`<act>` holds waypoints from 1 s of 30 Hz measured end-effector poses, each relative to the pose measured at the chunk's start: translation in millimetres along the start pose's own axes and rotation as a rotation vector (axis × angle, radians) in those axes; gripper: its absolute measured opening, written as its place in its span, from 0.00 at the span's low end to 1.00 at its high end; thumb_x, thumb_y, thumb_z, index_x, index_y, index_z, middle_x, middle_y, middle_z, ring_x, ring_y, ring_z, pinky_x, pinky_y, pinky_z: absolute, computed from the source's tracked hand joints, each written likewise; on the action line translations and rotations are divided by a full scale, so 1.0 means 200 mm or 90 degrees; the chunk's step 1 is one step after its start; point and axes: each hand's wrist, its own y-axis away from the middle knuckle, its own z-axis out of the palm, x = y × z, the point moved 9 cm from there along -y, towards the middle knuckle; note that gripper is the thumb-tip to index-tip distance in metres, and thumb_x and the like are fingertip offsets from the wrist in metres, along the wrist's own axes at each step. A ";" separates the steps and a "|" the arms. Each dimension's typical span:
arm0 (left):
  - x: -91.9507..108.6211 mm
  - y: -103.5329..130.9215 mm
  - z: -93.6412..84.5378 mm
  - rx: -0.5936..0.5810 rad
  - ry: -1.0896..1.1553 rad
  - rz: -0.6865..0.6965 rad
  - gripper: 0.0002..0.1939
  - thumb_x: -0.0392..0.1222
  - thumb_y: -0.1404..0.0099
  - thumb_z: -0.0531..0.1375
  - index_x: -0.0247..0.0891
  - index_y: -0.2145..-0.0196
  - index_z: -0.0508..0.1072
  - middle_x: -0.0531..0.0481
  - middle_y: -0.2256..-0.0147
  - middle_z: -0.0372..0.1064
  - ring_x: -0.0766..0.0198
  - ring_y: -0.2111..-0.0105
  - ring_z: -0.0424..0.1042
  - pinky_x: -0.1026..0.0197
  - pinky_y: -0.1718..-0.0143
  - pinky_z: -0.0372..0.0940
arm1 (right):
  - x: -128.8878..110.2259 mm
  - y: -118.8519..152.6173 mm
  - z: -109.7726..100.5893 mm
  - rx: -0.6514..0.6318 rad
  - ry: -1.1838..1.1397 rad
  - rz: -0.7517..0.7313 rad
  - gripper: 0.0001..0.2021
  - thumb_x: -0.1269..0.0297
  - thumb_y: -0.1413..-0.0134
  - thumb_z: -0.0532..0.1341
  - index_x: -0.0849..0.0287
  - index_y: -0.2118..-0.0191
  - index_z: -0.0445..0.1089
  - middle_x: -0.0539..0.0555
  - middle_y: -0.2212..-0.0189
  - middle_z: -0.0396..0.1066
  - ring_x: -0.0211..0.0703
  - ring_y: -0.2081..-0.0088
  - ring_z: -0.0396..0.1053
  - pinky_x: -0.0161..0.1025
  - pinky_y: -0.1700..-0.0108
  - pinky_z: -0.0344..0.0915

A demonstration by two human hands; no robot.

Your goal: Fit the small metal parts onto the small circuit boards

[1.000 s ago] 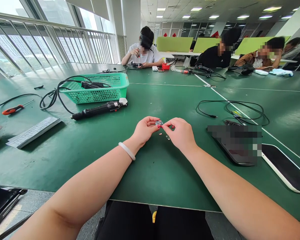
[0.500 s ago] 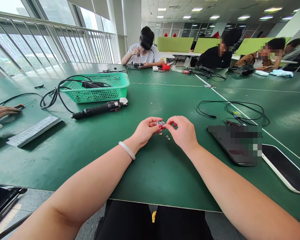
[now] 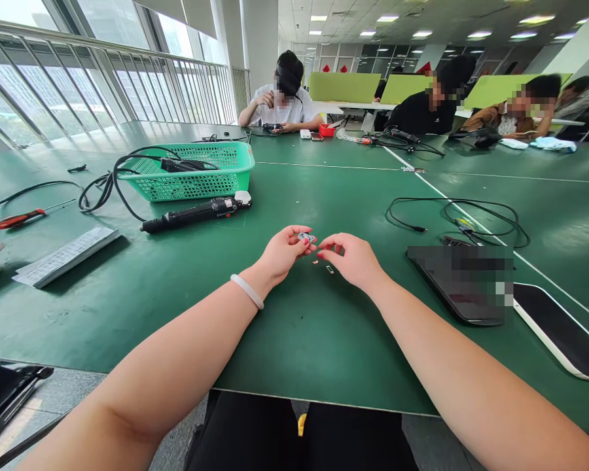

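Note:
Between the thumb and fingers of my left hand (image 3: 283, 254) is a small grey patterned part (image 3: 305, 237), too small to make out in detail. My right hand (image 3: 349, 256) is just to the right, its thumb and fingertips drawn together near the part; whatever they hold, if anything, is too small to tell. On the green table (image 3: 275, 340) below my fingertips lie a small white-edged rectangular piece (image 3: 330, 269) and a tiny pinkish piece (image 3: 315, 262).
A green basket (image 3: 191, 186) with cables and a black electric screwdriver (image 3: 196, 214) lie left. Further left are an orange screwdriver (image 3: 19, 219) and a paper stack (image 3: 67, 257). A black tray (image 3: 456, 288), a phone (image 3: 559, 327) and a cable are right. Several people sit beyond.
My left hand has shifted slightly left with the part, and my right fingertips have come away from it. Another person's hand at the left edge has left the orange screwdriver and the view.

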 end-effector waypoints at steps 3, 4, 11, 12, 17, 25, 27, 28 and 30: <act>0.00 -0.02 -0.08 0.086 -0.041 -0.009 0.08 0.24 0.38 0.53 0.32 0.63 0.66 0.51 0.72 0.69 0.75 0.75 0.67 0.64 0.64 0.63 | 0.02 0.00 0.08 -0.093 0.117 -0.013 0.03 0.64 0.52 0.63 0.53 0.69 0.74 0.50 0.68 0.72 0.41 0.66 0.65 0.39 0.64 0.61; 0.00 -0.02 -0.10 0.101 -0.054 -0.016 0.08 0.24 0.38 0.53 0.31 0.63 0.66 0.51 0.72 0.69 0.75 0.76 0.66 0.64 0.64 0.62 | 0.02 -0.01 0.10 -0.107 0.143 -0.018 0.03 0.65 0.50 0.62 0.53 0.70 0.74 0.50 0.68 0.72 0.42 0.64 0.65 0.39 0.63 0.61; -0.02 -0.01 -0.06 0.066 -0.135 -0.019 0.07 0.24 0.38 0.53 0.30 0.63 0.66 0.51 0.73 0.68 0.73 0.76 0.67 0.62 0.66 0.63 | -0.01 -0.03 0.19 -0.132 0.281 -0.096 0.09 0.72 0.45 0.55 0.57 0.72 0.71 0.53 0.69 0.71 0.43 0.64 0.65 0.39 0.64 0.59; -0.02 -0.01 -0.05 0.058 -0.142 -0.016 0.07 0.24 0.38 0.53 0.30 0.63 0.66 0.51 0.74 0.68 0.73 0.76 0.67 0.62 0.65 0.63 | -0.02 -0.03 0.20 -0.130 0.297 -0.115 0.10 0.72 0.44 0.55 0.58 0.72 0.71 0.54 0.69 0.71 0.43 0.65 0.64 0.39 0.64 0.58; -0.03 -0.02 -0.04 0.029 -0.156 -0.012 0.08 0.24 0.39 0.55 0.30 0.62 0.68 0.51 0.75 0.69 0.72 0.76 0.67 0.61 0.64 0.64 | -0.01 -0.04 0.18 -0.136 0.241 -0.126 0.07 0.68 0.45 0.58 0.57 0.72 0.71 0.52 0.70 0.71 0.42 0.64 0.64 0.39 0.63 0.59; -0.03 -0.01 -0.04 0.024 -0.175 -0.015 0.08 0.25 0.38 0.54 0.30 0.61 0.68 0.52 0.76 0.68 0.73 0.76 0.67 0.61 0.64 0.65 | 0.00 -0.04 0.19 -0.149 0.205 -0.090 0.07 0.69 0.46 0.58 0.57 0.73 0.70 0.52 0.69 0.70 0.42 0.63 0.65 0.38 0.64 0.59; -0.03 -0.01 -0.04 0.019 -0.182 -0.017 0.08 0.26 0.38 0.54 0.30 0.60 0.68 0.53 0.78 0.67 0.73 0.77 0.66 0.62 0.64 0.65 | -0.01 -0.05 0.21 -0.145 0.238 -0.112 0.09 0.69 0.43 0.55 0.58 0.73 0.69 0.54 0.68 0.70 0.43 0.63 0.64 0.39 0.64 0.59; -0.03 -0.01 -0.04 0.019 -0.186 -0.017 0.09 0.26 0.37 0.54 0.30 0.60 0.68 0.54 0.78 0.67 0.74 0.77 0.66 0.62 0.64 0.65 | -0.01 -0.05 0.21 -0.144 0.249 -0.122 0.09 0.69 0.43 0.54 0.58 0.72 0.69 0.55 0.68 0.70 0.43 0.64 0.64 0.39 0.64 0.58; -0.03 -0.01 -0.04 0.019 -0.190 -0.017 0.09 0.26 0.38 0.54 0.30 0.60 0.68 0.53 0.78 0.67 0.73 0.77 0.66 0.63 0.65 0.64 | 0.00 -0.06 0.19 -0.128 0.237 -0.128 0.09 0.71 0.43 0.53 0.58 0.73 0.68 0.55 0.68 0.69 0.43 0.64 0.64 0.39 0.64 0.58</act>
